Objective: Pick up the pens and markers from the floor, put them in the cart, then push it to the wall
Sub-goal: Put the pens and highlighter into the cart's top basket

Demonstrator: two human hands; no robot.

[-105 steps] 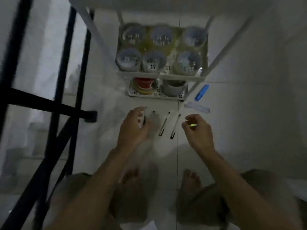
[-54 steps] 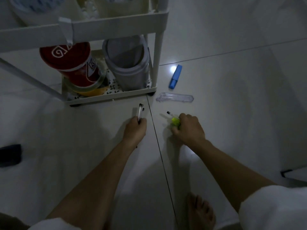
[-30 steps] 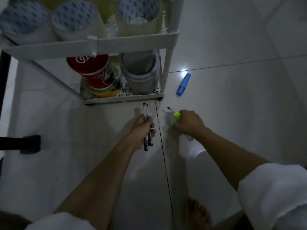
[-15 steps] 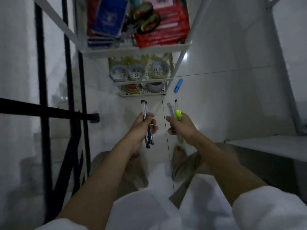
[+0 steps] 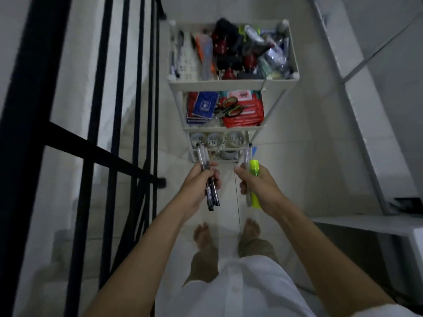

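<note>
A white tiered cart (image 5: 231, 84) stands on the tiled floor ahead of me, its top tray full of stationery. My left hand (image 5: 198, 181) grips a bunch of clear pens with black ends (image 5: 207, 170), held upright in front of the cart's lower shelves. My right hand (image 5: 259, 185) grips a yellow highlighter (image 5: 254, 168) together with clear pens (image 5: 247, 154). A blue marker (image 5: 254, 150) lies on the floor by the cart's right foot, mostly hidden behind the pens in my right hand.
A black stair railing (image 5: 128, 110) runs along the left, close to the cart. A white wall and a sloped ledge (image 5: 366, 110) are on the right. A white tabletop edge (image 5: 366, 223) juts in at the right. My bare feet (image 5: 226, 232) stand on the tiles below my hands.
I have stood up, so the whole cart with its top tray has come into view. Both hands have risen with their pens and the highlighter still in them.
</note>
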